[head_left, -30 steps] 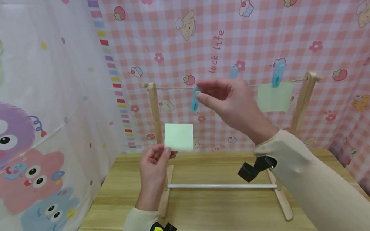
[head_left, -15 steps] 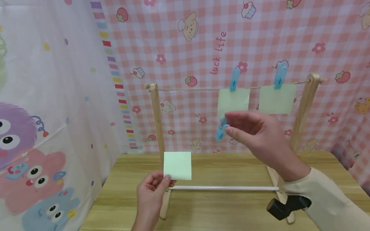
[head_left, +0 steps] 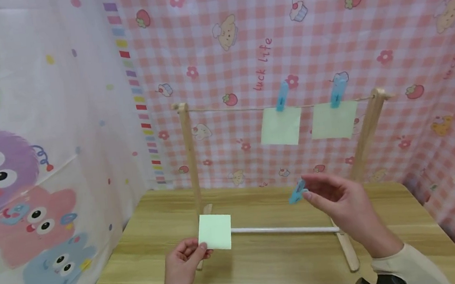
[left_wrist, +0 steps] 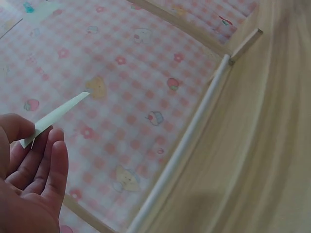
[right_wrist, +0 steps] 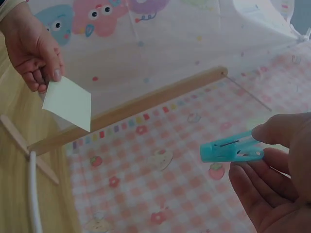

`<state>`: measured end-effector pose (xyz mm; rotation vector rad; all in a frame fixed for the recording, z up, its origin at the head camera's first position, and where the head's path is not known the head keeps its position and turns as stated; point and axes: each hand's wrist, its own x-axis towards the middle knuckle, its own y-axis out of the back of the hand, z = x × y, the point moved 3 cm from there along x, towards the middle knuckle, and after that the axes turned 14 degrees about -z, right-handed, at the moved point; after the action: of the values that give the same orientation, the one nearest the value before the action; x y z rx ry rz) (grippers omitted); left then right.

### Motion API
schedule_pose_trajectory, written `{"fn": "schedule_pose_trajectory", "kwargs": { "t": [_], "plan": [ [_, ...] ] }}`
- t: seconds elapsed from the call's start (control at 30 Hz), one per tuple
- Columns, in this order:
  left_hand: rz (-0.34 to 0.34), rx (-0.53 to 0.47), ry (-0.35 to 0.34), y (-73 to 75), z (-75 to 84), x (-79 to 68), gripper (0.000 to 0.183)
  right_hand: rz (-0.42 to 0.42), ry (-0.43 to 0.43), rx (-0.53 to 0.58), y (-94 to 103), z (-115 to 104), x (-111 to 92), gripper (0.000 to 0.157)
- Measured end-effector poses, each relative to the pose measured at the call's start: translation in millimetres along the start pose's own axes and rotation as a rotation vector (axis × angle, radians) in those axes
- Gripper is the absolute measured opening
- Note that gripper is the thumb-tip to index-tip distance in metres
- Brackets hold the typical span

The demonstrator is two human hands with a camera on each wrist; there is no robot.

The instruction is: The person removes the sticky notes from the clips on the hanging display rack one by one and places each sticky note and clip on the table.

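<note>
My left hand [head_left: 184, 267] pinches a pale green sticky note [head_left: 215, 232] by its lower left corner, low in front of the rack's left post. In the left wrist view the note [left_wrist: 58, 116] appears nearly edge-on between thumb and fingers. To the right, my right hand [head_left: 347, 210] holds a blue clothespin [head_left: 297, 192] by its handle end, over the table. The right wrist view shows the clothespin [right_wrist: 232, 147] between thumb and finger, its nose pointing away from the hand. Two more pale green notes hang from the string [head_left: 228, 109], under a left clothespin [head_left: 282, 96] and a right clothespin [head_left: 338, 93].
The wooden rack's left post [head_left: 191, 159] and right post [head_left: 368, 135] carry the string. A white rod [head_left: 281, 230] joins their feet above the wooden table [head_left: 273, 274]. A pink checked cloth [head_left: 201, 39] hangs behind, and a white cartoon cloth [head_left: 90, 82] at the left.
Both hands have come down from near the string, still holding the note and the clothespin. The right hand has also shifted rightward, uncovering the hanging note in the middle.
</note>
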<state>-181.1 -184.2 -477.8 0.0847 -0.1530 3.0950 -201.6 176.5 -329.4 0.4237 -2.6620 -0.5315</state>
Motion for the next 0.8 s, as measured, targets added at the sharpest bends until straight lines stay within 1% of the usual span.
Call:
{"fn": "schedule_pose_trajectory", "kwargs": {
  "t": [0.1, 0.2, 0.27, 0.37, 0.43, 0.5, 0.57, 0.6, 0.67, 0.8],
  "plan": [
    [0.010, 0.002, 0.037, 0.5, -13.3, -6.2, 0.017, 0.004, -0.054, 0.037, -1.8, 16, -12, 0.034],
    [0.004, 0.008, 0.057, 1.0, -23.1, -12.3, 0.015, -0.001, -0.075, 0.067, -3.9, 33, -23, 0.035],
    [-0.011, 0.013, 0.063, 1.7, -28.3, -16.3, 0.014, -0.010, -0.087, 0.082, -5.0, 43, -29, 0.036],
    [-0.046, 0.017, 0.088, 3.2, -36.4, -20.9, 0.016, -0.026, -0.093, 0.124, -6.5, 59, -38, 0.038],
    [-0.066, 0.003, 0.113, 3.8, -41.4, -23.2, 0.016, -0.029, -0.085, 0.144, -7.8, 70, -43, 0.038],
    [-0.080, -0.007, 0.139, 4.6, -45.8, -25.0, 0.016, -0.021, -0.076, 0.164, -10.2, 81, -50, 0.038],
    [-0.088, -0.014, 0.170, 5.9, -49.8, -27.2, 0.016, -0.006, -0.088, 0.164, -13.8, 93, -58, 0.038],
    [-0.092, -0.016, 0.184, 6.7, -51.9, -28.3, 0.016, 0.006, -0.104, 0.160, -15.8, 100, -63, 0.038],
    [-0.101, 0.004, 0.210, 9.2, -56.4, -30.4, 0.016, 0.030, -0.167, 0.178, -20.7, 115, -74, 0.039],
    [-0.132, 0.019, 0.258, 14.1, -66.3, -33.9, 0.013, 0.074, -0.330, 0.224, -30.2, 145, -96, 0.042]
  ]
}}
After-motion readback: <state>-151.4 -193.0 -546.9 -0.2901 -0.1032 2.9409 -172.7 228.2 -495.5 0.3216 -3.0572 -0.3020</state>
